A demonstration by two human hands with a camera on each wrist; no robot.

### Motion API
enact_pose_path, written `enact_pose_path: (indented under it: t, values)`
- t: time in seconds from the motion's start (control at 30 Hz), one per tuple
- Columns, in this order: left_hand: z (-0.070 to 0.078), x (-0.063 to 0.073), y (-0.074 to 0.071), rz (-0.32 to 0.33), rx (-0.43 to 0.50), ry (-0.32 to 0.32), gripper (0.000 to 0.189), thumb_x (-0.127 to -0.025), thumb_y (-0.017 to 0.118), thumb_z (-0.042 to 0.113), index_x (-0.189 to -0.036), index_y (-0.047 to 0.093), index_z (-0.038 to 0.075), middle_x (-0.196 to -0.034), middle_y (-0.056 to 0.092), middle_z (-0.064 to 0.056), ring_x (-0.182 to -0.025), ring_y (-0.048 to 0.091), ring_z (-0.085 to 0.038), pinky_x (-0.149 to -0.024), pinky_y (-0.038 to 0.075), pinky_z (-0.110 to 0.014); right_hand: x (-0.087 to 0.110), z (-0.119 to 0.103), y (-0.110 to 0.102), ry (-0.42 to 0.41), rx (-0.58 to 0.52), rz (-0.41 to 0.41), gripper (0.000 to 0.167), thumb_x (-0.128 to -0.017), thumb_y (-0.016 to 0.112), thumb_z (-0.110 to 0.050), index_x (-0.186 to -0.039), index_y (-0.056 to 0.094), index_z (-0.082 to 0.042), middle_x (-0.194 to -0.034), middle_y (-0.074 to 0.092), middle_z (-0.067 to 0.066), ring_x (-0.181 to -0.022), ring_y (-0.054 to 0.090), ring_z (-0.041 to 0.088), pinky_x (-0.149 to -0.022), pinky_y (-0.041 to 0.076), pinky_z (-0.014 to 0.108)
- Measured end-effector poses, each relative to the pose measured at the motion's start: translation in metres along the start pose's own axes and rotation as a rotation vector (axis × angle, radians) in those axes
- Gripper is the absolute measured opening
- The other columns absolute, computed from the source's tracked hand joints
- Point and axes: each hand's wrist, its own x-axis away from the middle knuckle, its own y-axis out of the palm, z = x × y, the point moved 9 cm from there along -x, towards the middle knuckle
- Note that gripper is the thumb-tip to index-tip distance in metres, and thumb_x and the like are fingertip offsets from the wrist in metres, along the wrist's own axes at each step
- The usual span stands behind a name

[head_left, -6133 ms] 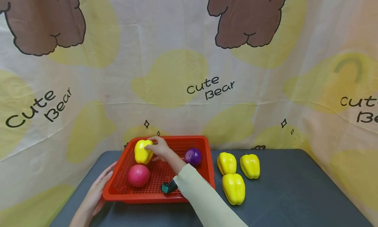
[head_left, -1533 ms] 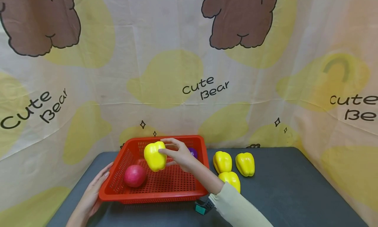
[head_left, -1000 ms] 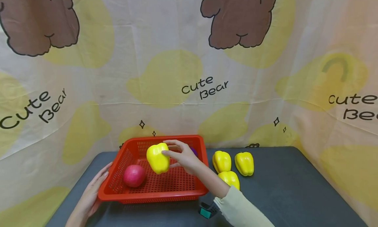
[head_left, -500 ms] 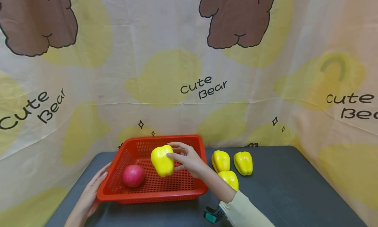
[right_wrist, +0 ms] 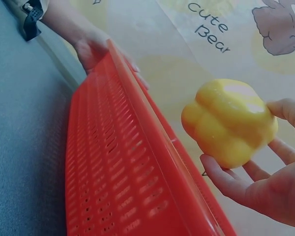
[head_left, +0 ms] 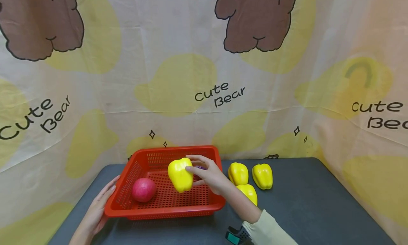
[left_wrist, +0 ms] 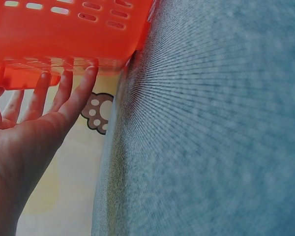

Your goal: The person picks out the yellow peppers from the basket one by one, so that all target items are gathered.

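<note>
The right hand [head_left: 211, 174] and held pepper [head_left: 180, 174] hid nearly all of a purple thing [head_left: 199, 167] in the basket [head_left: 165, 213]. The forearm covered part of the nearest pepper [head_left: 249, 192] on the surface [head_left: 318, 202]. The frame's bottom edge cut off the wrist device [head_left: 236, 236].

Yellow pepper [head_left: 180, 174], red perforated basket [head_left: 165, 211], pink-red apple [head_left: 143, 189], dark grey table [head_left: 318, 202], bear-print backdrop [head_left: 204, 78].

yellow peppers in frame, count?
4. One yellow pepper is held by the right hand over the red basket; three yellow peppers lie on the table right of it. None seems hidden.
</note>
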Motion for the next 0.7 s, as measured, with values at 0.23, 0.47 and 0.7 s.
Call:
enact_pose_path:
  t: [0.23, 0.47, 0.7]
  values:
    - [-0.001, -0.001, -0.001, 0.002, -0.001, -0.005, 0.042, -0.118, 0.033, 0.022, -0.151, 0.051, 0.040, -0.136, 0.066, 0.021, -0.118, 0.070, -0.007, -0.090, 0.062, -0.034, 0.006, 0.001, -0.007, 0.010, 0.007, 0.018, 0.053, -0.103, 0.070, -0.020, -0.151, 0.053, -0.006, -0.148, 0.053, 0.022, -0.110, 0.071, 0.025, -0.084, 0.065, 0.043]
    - [-0.001, -0.001, -0.001, 0.001, 0.006, -0.005, 0.042, -0.118, 0.033, 0.021, -0.151, 0.051, 0.040, -0.136, 0.066, 0.021, -0.117, 0.070, -0.008, -0.090, 0.062, -0.034, 0.013, 0.002, -0.012, 0.010, -0.004, 0.014, 0.052, -0.103, 0.069, -0.018, -0.151, 0.053, -0.005, -0.149, 0.052, 0.023, -0.110, 0.071, 0.026, -0.085, 0.065, 0.042]
    - [-0.002, -0.001, -0.002, 0.009, -0.004, -0.009, 0.042, -0.118, 0.034, 0.022, -0.152, 0.050, 0.040, -0.136, 0.066, 0.021, -0.117, 0.070, -0.008, -0.090, 0.062, -0.034, 0.018, 0.001, -0.019, 0.002, -0.001, 0.027, 0.052, -0.103, 0.071, -0.018, -0.150, 0.053, -0.006, -0.149, 0.052, 0.023, -0.113, 0.070, 0.028, -0.086, 0.064, 0.044]
